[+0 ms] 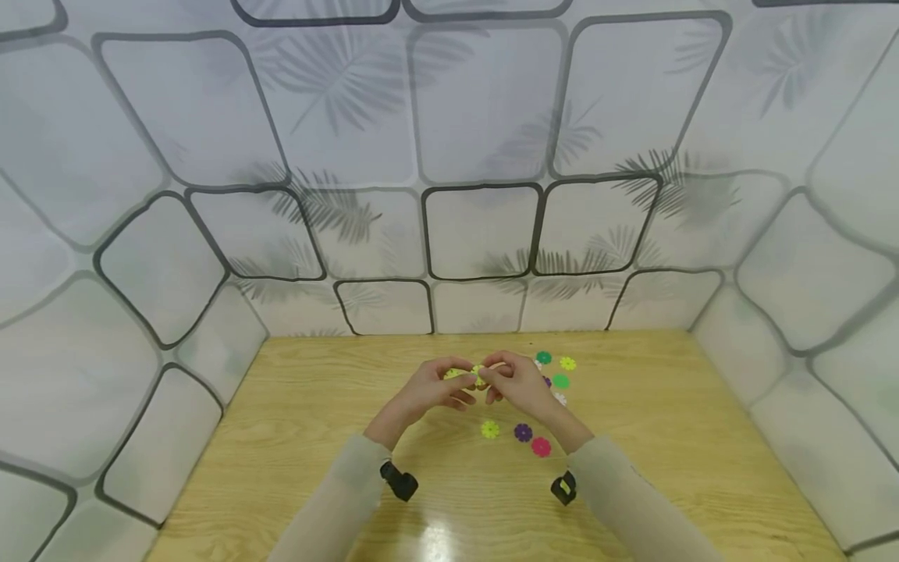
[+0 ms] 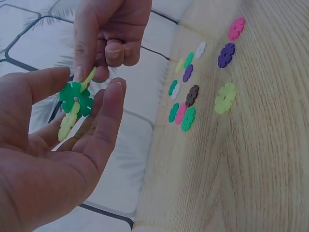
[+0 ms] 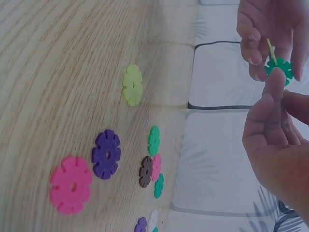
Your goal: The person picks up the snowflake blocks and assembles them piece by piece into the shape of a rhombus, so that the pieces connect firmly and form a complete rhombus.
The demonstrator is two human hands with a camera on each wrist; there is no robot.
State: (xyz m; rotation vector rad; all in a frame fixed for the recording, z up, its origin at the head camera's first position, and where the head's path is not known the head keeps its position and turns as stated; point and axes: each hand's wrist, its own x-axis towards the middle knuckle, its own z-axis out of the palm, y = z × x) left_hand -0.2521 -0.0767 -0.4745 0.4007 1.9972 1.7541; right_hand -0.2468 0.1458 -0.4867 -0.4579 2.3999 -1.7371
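Note:
My left hand [image 1: 430, 385] grips a green flower-shaped linking disc [image 2: 70, 92] between thumb and fingers, raised over the table. A yellow flower disc [image 2: 67, 125] is slotted into its edge, standing crosswise to it. Close opposite, my right hand [image 1: 521, 384] pinches another yellow flower disc [image 2: 89, 79] with thumb and index finger. That piece meets the green disc's rim in the left wrist view. In the right wrist view the right fingers cover part of the green disc, and the pinched yellow piece is hidden behind them.
On the wooden table [image 1: 316, 460] a yellow disc [image 1: 489, 429], a purple disc [image 1: 523, 432] and a pink disc [image 1: 541, 446] lie nearest me. Several more, including a brown disc [image 2: 192, 95] and a white disc [image 2: 200, 50], lie farther back. Patterned cloth walls [image 1: 477, 234] enclose the table.

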